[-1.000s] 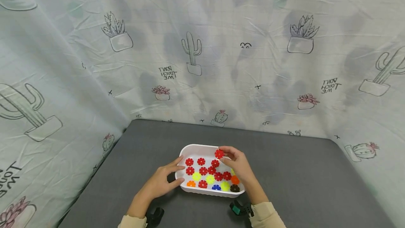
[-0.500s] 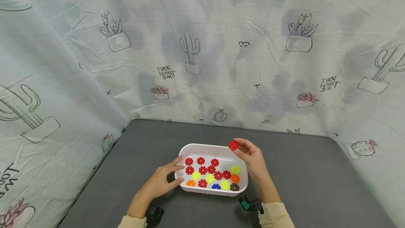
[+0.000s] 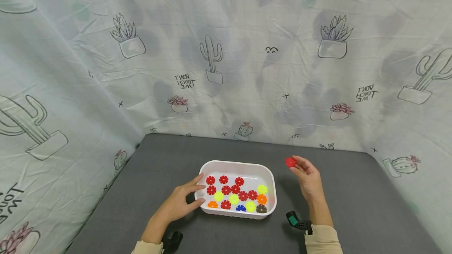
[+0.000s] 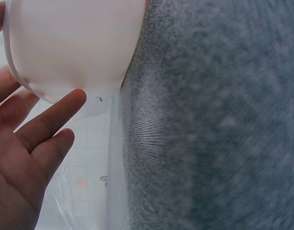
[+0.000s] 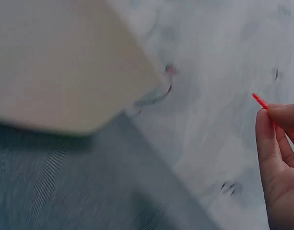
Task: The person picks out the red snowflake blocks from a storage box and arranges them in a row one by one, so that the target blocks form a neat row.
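Observation:
A white tray (image 3: 238, 216) with a raised rim holds notched plastic discs lying flat, mostly red (image 3: 225, 204), with some yellow (image 3: 234, 199), orange (image 3: 261, 199), blue (image 3: 241, 207) and black (image 3: 261, 208). My left hand (image 3: 181, 201) rests at its left end, fingers spread and fairly straight over the rim. In the left wrist view, two fingers (image 4: 53, 117) extend along the outside of the tray. To the right of the tray, my right hand (image 3: 310, 178) pinches a red notched disc (image 3: 290, 162) between thumb and fingertips above the table. The right wrist view shows that disc (image 5: 258, 100) edge-on.
The grey table (image 3: 169, 156) runs back to a pale curtain (image 3: 243, 89) printed with potted cacti, which also hangs at both sides. Black straps with small devices (image 3: 298, 221) sit on the wrists, below cream sleeves.
My right hand has lifted the red disc out over the tray's far right rim and carried it rightward, beyond the tray. The left hand and tray have stayed in place.

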Available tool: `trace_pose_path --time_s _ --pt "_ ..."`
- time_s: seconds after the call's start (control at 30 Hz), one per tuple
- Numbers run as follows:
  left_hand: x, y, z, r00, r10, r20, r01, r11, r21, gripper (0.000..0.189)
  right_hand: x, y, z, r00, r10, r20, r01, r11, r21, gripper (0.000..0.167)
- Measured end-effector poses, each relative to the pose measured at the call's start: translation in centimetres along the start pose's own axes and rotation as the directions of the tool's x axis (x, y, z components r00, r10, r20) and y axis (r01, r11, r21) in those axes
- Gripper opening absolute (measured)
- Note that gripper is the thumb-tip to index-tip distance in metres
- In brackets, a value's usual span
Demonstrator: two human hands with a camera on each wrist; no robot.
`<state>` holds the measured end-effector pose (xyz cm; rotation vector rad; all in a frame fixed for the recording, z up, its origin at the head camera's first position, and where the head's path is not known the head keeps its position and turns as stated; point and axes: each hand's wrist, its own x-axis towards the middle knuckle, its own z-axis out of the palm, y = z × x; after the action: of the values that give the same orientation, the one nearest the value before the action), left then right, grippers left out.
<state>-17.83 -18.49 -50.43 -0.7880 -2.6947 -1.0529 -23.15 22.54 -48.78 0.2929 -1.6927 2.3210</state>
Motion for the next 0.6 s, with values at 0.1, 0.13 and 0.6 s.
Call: trace_pose_path --time_s 0.1,0.13,0.6 --pt "-0.1 -0.1 0.1 1.000 -0.002 0.006 0.002 1.000 -0.004 0.040 -0.1 1.0 -0.9 0.999 0.038 -0.033 -0.038 0.999 -0.011 0.034" --pt "-0.1 -0.1 0.1 1.000 -0.003 0.008 0.003 1.000 -0.004 0.040 -0.1 1.3 -1.2 0.998 0.049 -0.042 -0.050 0.999 -0.011 0.034" --pt "0.0 -0.1 0.0 1.000 0.003 0.006 -0.003 1.000 -0.021 0.042 0.3 3.8 -3.1 0.972 0.169 -0.164 -0.190 0.975 -0.117 0.045"
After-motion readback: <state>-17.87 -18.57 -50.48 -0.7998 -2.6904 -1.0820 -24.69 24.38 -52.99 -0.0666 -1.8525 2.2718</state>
